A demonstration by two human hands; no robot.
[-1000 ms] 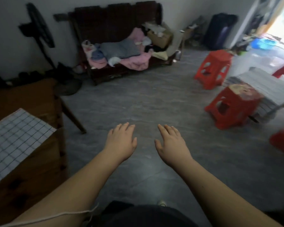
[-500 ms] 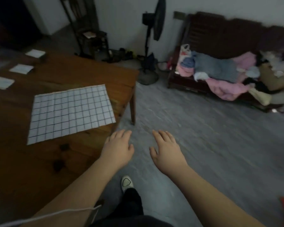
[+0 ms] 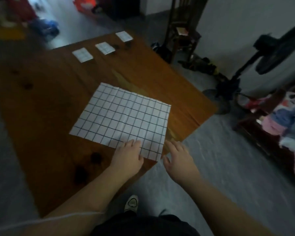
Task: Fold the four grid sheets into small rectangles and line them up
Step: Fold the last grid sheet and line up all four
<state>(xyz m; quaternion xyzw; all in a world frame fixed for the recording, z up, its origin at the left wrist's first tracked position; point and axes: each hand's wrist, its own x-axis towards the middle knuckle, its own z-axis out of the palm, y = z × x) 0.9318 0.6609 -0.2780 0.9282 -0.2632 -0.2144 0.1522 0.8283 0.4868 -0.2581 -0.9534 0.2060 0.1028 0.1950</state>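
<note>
An unfolded grid sheet (image 3: 124, 116) lies flat on the wooden table (image 3: 49, 108), close to its near right edge. The left hand (image 3: 128, 157), fingers straight and holding nothing, lies over the sheet's near edge. The right hand (image 3: 179, 159), fingers spread and relaxed, is empty just beside the sheet's nearest corner, at the table's edge. Three folded rectangles (image 3: 105, 48) sit in a row along the far edge, apart from one another.

Left grip (image 3: 128, 158) and right grip (image 3: 179, 161) outstretched, palms down.
</note>
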